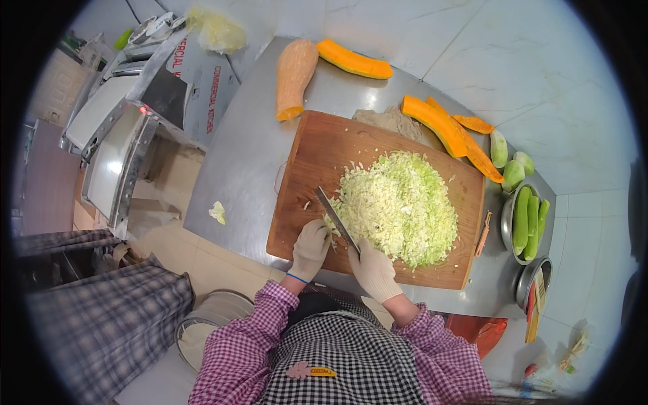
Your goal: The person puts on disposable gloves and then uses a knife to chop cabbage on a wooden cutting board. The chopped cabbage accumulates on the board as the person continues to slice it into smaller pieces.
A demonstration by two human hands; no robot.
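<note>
A wooden cutting board (324, 147) lies on the steel table in front of me, with a large heap of finely chopped cabbage (400, 207) on it. My right hand (373, 271), in a white knit glove, grips a knife (338, 220) whose blade points up and left along the heap's left edge. My left hand (310, 248), gloved too, rests at the board's near edge left of the blade, fingers curled; a few pale shreds show by its fingertips. Whether it holds a piece of cabbage is hidden.
A pumpkin piece (296, 76) and orange slices (354, 59) lie behind the board. On the right are a peeler (484, 234), a bowl (508, 223) of peeled green vegetables and a smaller metal bowl (524, 283). A cabbage scrap (217, 212) lies left. A metal bin (217, 309) stands below left.
</note>
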